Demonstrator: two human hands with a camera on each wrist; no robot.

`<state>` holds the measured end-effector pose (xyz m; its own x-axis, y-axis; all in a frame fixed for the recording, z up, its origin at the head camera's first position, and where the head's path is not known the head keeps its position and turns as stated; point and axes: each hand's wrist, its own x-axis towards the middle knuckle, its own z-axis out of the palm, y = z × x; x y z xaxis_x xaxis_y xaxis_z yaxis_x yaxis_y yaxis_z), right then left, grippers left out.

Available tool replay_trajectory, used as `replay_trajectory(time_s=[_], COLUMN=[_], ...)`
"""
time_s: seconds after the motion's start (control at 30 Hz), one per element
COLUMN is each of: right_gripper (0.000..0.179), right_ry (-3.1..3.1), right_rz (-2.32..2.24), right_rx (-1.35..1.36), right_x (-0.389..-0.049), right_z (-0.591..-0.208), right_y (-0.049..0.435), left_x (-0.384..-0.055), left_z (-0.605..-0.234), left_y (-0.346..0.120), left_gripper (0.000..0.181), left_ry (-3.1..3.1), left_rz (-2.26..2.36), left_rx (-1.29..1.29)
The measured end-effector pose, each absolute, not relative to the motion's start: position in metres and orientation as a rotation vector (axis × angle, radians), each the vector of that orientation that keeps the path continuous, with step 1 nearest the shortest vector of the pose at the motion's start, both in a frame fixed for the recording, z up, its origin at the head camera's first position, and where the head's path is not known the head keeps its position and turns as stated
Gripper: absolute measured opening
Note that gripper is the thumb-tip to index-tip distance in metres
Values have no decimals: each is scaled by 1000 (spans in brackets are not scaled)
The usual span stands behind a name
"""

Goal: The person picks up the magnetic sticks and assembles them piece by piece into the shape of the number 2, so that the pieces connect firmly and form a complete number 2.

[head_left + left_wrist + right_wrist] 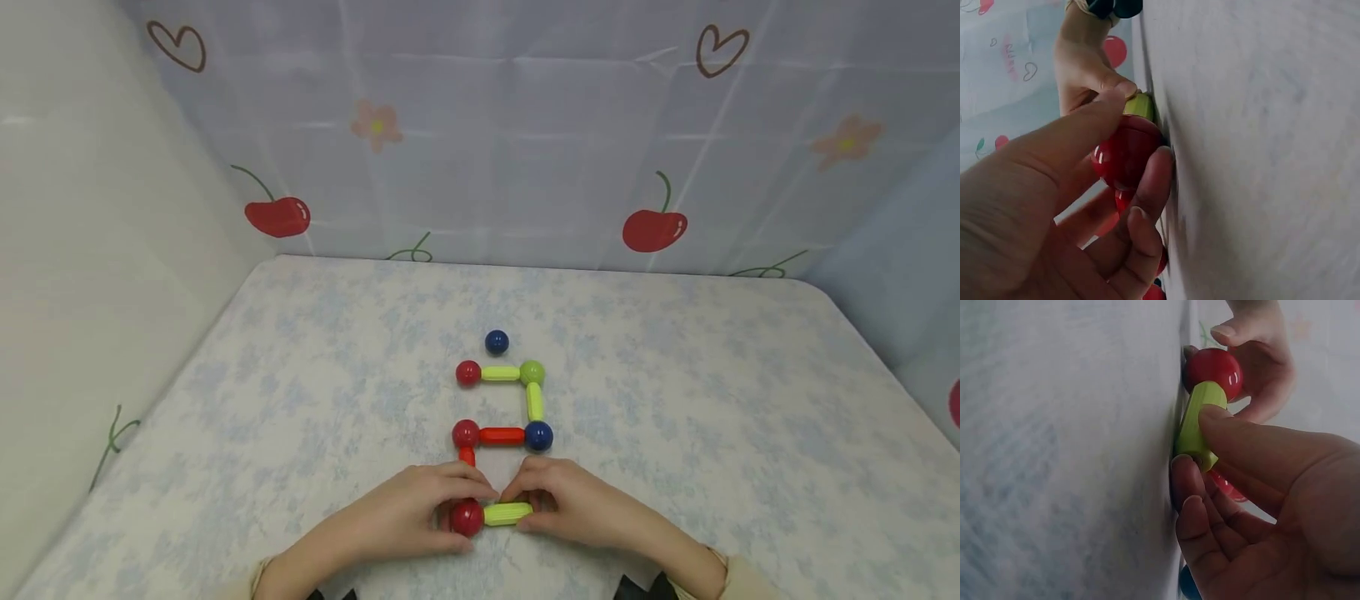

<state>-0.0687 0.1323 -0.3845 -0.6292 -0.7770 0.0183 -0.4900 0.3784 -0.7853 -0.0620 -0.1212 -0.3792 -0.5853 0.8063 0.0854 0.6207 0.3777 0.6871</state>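
Note:
My left hand (408, 512) grips the nearest red ball (468, 517) between thumb and fingers. From the right, my right hand (573, 504) pinches a yellow-green rod (506, 513) whose left end meets that ball. A red rod (467, 456), partly covered by my left fingers, runs up to a second red ball (466, 434). Another red rod (502, 437) links this one to a dark blue ball (538, 436). In the right wrist view the yellow-green rod (1195, 428) shows its free end close to my fingertips.
Beyond the blue ball, a yellow-green rod (535, 402) leads to a green ball (532, 372), then another yellow-green rod (500, 374) and a red ball (468, 373). A separate dark blue ball (497, 342) lies behind. The patterned table (712, 400) meets a printed curtain (480, 150) at the back.

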Motion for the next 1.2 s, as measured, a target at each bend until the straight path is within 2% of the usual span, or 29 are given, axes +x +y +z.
replay_trajectory(time_s=[0.33,0.5,0.6,0.73,0.93,1.07,1.2], right_gripper=[20,14,15,19,33,40,39], right_ry=[2231,2156,2126,2230,2519,2540,2543], right_rz=[-1130,-1067,-1056,-1192,-1360,-1304,-1226], right_rx=[-1138,-1100,-1087,-991,-500,-405,-414], right_x=[-75,-83,-101,-143,-203,-224,-232], right_z=[-383,-370,-356,-344,-356,-366,-370], right_y=[137,146,156,166,151,129,115], left_x=[-62,-60,-60,-61,-60,-61,-61], left_z=[-400,-405,-406,-407,-409,-407,-406], left_y=[-118,-118,-117,-116,-116,-117,-117], left_gripper=[39,37,37,37,37,37,37], left_ry=[2379,2382,2387,2390,2384,2393,2387], left_rz=[1108,1121,1117,1116,1118,1124,1132], left_rx=[1275,1292,1299,1303,1303,1314,1328])
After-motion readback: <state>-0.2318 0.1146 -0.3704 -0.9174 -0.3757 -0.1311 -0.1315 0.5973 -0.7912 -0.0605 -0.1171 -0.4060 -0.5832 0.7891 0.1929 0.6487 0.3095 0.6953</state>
